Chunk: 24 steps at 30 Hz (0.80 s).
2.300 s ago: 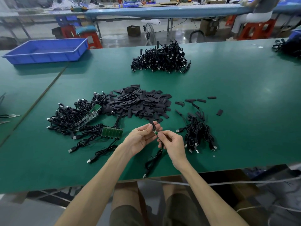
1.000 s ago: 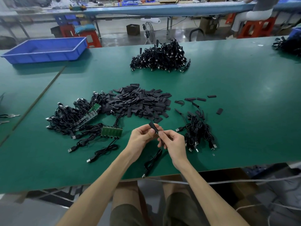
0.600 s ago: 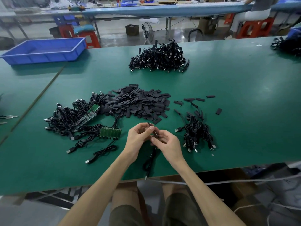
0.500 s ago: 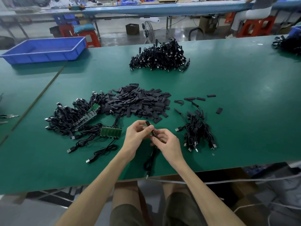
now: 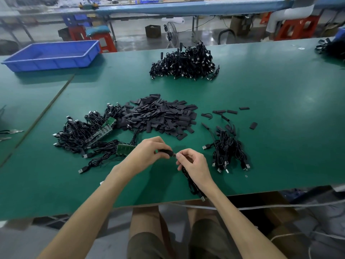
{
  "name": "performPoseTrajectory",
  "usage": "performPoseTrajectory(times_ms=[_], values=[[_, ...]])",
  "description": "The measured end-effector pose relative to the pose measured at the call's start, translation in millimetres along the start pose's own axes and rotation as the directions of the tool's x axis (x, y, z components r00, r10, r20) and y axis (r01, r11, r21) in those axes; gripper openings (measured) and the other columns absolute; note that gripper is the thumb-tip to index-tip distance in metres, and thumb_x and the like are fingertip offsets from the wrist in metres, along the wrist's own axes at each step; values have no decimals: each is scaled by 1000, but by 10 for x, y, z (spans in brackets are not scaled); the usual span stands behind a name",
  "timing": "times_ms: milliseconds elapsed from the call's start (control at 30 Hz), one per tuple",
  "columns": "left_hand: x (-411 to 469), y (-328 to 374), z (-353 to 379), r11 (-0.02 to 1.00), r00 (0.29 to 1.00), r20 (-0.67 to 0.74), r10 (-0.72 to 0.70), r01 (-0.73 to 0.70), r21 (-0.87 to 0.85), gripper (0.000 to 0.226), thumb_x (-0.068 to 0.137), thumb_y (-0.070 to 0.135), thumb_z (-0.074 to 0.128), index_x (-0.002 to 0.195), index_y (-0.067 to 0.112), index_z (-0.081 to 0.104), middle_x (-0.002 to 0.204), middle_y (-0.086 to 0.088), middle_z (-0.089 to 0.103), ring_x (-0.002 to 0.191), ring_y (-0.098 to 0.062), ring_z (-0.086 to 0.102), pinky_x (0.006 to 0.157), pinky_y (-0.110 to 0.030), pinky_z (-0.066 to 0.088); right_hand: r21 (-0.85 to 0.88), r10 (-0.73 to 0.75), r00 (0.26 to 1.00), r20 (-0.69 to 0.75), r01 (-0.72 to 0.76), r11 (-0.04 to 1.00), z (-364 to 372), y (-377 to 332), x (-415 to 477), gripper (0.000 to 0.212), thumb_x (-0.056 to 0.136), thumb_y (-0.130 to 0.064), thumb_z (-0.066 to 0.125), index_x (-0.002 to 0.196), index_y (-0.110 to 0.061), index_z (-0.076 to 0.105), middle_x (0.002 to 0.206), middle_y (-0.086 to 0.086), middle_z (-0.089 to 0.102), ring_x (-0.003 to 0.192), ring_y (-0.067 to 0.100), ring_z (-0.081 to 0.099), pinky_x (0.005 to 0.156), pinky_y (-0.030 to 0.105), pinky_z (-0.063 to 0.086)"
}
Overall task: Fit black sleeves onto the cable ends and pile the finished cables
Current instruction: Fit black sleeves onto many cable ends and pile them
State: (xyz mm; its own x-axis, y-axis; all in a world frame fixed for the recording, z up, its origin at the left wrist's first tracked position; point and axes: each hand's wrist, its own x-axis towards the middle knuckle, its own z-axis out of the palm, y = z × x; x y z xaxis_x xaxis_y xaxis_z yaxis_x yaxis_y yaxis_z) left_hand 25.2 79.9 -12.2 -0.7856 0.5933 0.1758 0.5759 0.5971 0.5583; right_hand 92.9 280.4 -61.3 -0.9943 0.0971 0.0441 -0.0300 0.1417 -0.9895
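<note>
- Green tabletop (image 5: 280, 109) carried the work.
- Left hand (image 5: 147, 152) pinched short black tubular sleeve (image 5: 165, 151); right hand (image 5: 192, 163) pinched thin black cable (image 5: 190, 182) end at its mouth.
- Judged best: axes aligned, straight push.

Single head-worn wide-angle view, looking forward and down from the seated person's position. The near edge of the green table (image 5: 168, 199) and both forearms fill the foreground; a second bench (image 5: 186, 8) and floor lie far behind.
</note>
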Motion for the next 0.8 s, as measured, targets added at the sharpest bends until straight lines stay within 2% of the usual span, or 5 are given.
performPoseTrajectory(times_ms=[133,267,467,600,800], values=[[-38,77,32,984,992,-7,127,-125,126,21,93,29,71,112,22,77,100,8,64,90,-10,60,85,-31,51,-21,17,1000,17,-16,1000,-10,8,12,9,98,-18,69,92,-12,72,74,4,75,59,17,69,68,33,58],[-82,120,102,987,988,-50,146,-142,77,18,93,20,72,109,13,78,98,2,65,82,-14,64,81,-34,53,9,21,999,41,-21,1000,-41,4,16,13,97,-20,71,91,-9,72,74,7,75,59,20,68,68,38,57],[-142,112,129,984,982,-89,166,-159,84,15,96,17,69,109,15,77,100,3,64,83,-13,63,78,-34,54,57,26,997,77,-31,998,-73,3,17,18,97,-22,73,89,-6,73,74,10,75,59,22,68,67,33,56],[-213,158,187,979,973,-131,192,-180,95,17,97,10,64,110,5,73,98,-6,63,83,-20,68,76,-38,58,63,20,997,78,-25,998,-67,6,8,20,98,-23,71,88,-7,73,74,10,75,59,21,68,67,32,56],[-240,203,196,949,963,-125,240,-206,239,15,95,12,69,107,4,71,93,-8,63,81,-25,61,71,-41,56,7,20,996,84,-20,1000,-60,9,21,18,98,-23,71,86,-8,71,73,7,74,59,20,68,69,36,57]])
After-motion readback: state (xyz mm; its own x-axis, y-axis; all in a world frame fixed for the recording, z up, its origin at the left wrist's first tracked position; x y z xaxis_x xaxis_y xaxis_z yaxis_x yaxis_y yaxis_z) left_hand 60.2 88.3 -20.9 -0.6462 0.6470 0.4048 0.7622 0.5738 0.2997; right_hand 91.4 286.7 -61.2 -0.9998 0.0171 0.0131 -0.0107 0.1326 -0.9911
